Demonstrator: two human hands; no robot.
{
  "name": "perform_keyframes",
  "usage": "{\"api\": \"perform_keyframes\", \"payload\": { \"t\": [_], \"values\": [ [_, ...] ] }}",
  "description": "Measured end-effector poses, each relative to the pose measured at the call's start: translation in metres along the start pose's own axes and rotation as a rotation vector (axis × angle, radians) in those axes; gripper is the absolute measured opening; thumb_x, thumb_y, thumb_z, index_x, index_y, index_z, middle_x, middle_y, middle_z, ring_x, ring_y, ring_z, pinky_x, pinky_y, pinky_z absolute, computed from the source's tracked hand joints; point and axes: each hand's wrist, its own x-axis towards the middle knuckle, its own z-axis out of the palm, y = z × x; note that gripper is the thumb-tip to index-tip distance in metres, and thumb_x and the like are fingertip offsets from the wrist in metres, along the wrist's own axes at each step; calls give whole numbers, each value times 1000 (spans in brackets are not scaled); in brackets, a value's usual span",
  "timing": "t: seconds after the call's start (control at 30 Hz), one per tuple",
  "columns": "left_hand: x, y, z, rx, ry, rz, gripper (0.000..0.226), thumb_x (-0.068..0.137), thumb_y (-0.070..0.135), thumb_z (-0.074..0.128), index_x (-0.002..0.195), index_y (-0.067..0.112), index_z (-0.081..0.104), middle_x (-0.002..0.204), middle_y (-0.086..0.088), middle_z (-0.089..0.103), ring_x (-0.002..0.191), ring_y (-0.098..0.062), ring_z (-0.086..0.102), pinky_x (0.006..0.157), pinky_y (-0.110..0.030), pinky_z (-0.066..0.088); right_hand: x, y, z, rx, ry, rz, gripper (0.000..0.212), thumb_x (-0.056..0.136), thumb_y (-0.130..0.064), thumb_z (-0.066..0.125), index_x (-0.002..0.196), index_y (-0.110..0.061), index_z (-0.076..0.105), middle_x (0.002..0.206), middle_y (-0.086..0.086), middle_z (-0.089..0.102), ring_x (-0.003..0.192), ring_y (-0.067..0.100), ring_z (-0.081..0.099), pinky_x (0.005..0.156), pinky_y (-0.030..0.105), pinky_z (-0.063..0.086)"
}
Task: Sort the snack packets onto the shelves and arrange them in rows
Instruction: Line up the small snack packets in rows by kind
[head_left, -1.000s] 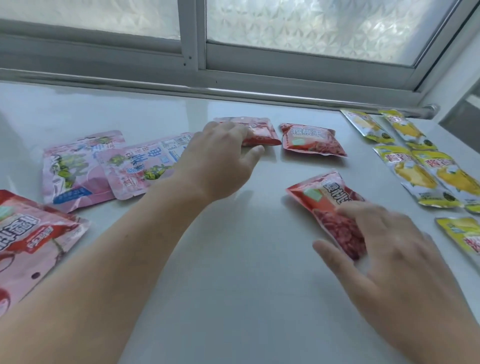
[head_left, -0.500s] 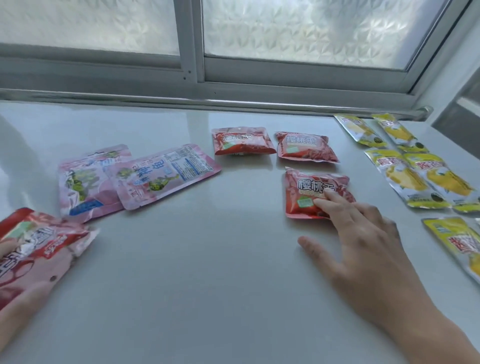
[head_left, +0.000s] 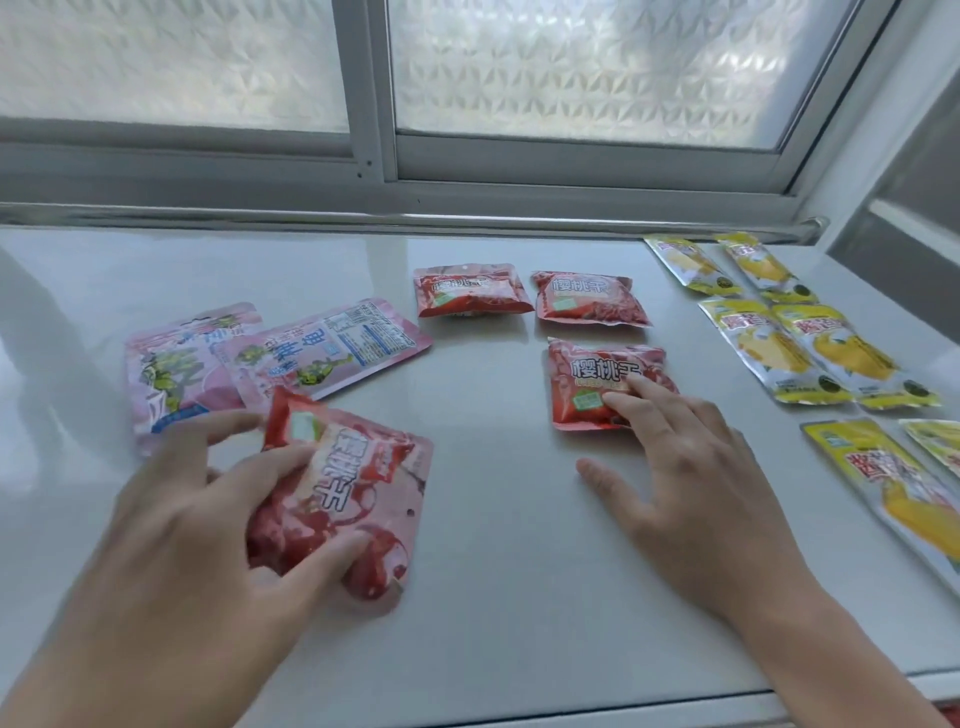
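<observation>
On the white shelf (head_left: 493, 597), my left hand (head_left: 208, 519) grips a large red-and-pink cherry packet (head_left: 363, 499) at the front left, fingers curled over its near edge. My right hand (head_left: 685, 467) lies flat with two fingertips pressing on a small red packet (head_left: 587, 384) in the middle. Two more small red packets (head_left: 470, 291) (head_left: 589, 299) lie side by side behind it. Two pink packets (head_left: 171, 374) (head_left: 332, 348) overlap at the left. Several yellow packets (head_left: 774, 348) lie in paired rows at the right.
A window frame (head_left: 395, 171) with frosted glass runs along the back of the shelf. The shelf's front edge (head_left: 571, 706) is close to my arms. A wall corner (head_left: 893, 171) bounds the right side beyond the yellow packets.
My left hand has brought the large red-and-pink packet from the far left edge toward the middle front. My right hand stays on the small red packet, which has barely shifted.
</observation>
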Motion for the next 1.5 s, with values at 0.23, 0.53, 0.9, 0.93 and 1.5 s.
{"api": "perform_keyframes", "payload": {
  "t": [0.23, 0.53, 0.9, 0.93, 1.5],
  "values": [
    [87, 64, 43, 334, -285, 327, 44, 93, 44, 53, 136, 38, 48, 142, 15, 41, 134, -15, 21, 108, -40, 17, -2, 1, 0, -13, 29, 60, 64, 83, -65, 34, 134, -29, 49, 146, -4, 44, 134, 16, 35, 106, 36, 29],
    [84, 59, 73, 247, -53, 284, 58, 90, 67, 26, 117, 36, 67, 99, 3, 51, 99, -20, 48, 87, -39, 40, 1, 1, 1, -24, -1, 92, 68, 82, -67, 28, 138, -32, 43, 147, -4, 40, 134, 15, 31, 106, 38, 29],
    [85, 49, 73, 132, -88, 412, 59, 80, 70, 35, 113, 35, 70, 115, 12, 59, 110, -13, 50, 93, -33, 38, 2, 0, 1, -8, -65, 117, 81, 79, -75, 22, 146, -31, 34, 157, -3, 24, 145, 14, 17, 118, 41, 8],
    [84, 51, 73, 174, -92, 423, 63, 80, 74, 32, 116, 37, 68, 115, 13, 57, 108, -13, 49, 93, -33, 37, 2, 0, 1, -4, -69, 119, 83, 78, -76, 21, 147, -31, 33, 158, -3, 23, 145, 14, 16, 118, 41, 8],
    [78, 59, 87, 277, 57, 519, 31, 85, 43, 64, 102, 20, 76, 98, -5, 67, 89, -28, 59, 75, -35, 50, 1, -1, -1, -17, -99, 70, 84, 78, -77, 13, 151, -36, 17, 159, -8, 15, 144, 13, 7, 115, 35, 5]
  ]
}}
